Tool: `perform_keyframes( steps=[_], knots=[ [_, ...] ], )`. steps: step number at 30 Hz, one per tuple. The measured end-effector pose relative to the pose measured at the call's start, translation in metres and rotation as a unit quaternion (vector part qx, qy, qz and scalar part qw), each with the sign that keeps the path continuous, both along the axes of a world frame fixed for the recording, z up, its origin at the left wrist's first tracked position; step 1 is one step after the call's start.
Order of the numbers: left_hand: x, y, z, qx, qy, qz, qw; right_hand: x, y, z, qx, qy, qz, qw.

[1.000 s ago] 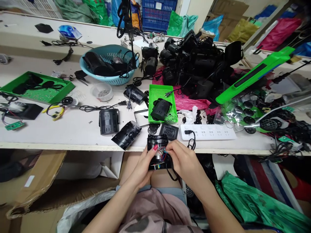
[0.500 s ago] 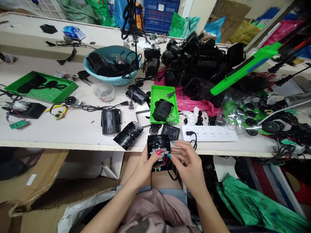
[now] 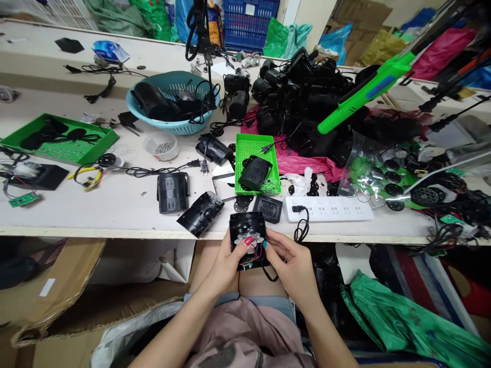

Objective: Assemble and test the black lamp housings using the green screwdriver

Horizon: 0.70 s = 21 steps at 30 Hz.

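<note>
An open black housing (image 3: 247, 223) with a clear part and red and blue wires inside is held at the table's front edge. My left hand (image 3: 229, 258) grips its left side, thumb over the clear part. At its right side, my right hand (image 3: 288, 258) has its fingers closed on the housing's edge, thumb beside the wires. A black cable hangs below the right fingers. Just beyond are a square black part (image 3: 267, 208), a tilted black shell (image 3: 201, 213) and an upright black housing (image 3: 172, 192).
A green tray (image 3: 240, 153) holds another black housing. Right of it lies a white power strip (image 3: 333, 209) with one plug in. A blue basket (image 3: 180, 124), a tub of screws (image 3: 161, 146) and a green electric screwdriver (image 3: 368, 92), hanging on the right, are also there.
My right fingers have drawn in from spread to closed against the housing's right side. The hanging green screwdriver has swung left. The view has shifted slightly.
</note>
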<state>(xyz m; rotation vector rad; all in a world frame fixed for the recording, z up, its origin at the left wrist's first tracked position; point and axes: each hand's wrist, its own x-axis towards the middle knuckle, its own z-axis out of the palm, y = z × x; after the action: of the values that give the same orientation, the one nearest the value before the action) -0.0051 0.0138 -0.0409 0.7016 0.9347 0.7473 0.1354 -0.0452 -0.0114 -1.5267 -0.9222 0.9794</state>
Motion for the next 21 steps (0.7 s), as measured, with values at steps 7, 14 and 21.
perform_keyframes(
  steps=[7, 14, 21],
  knots=[
    [-0.012, -0.004, -0.017, 0.026, -0.022, -0.011, 0.999, -0.004, -0.008, 0.006, 0.030, -0.058, 0.000, 0.998],
    [-0.006, -0.004, -0.017, 0.016, -0.027, 0.006, 0.999, -0.002, -0.010, 0.004, 0.023, -0.078, 0.002, 0.997],
    [0.006, 0.000, 0.004, -0.104, -0.043, 0.045, 0.993, 0.004, -0.012, 0.003, 0.058, -0.142, 0.015, 0.988]
  ],
)
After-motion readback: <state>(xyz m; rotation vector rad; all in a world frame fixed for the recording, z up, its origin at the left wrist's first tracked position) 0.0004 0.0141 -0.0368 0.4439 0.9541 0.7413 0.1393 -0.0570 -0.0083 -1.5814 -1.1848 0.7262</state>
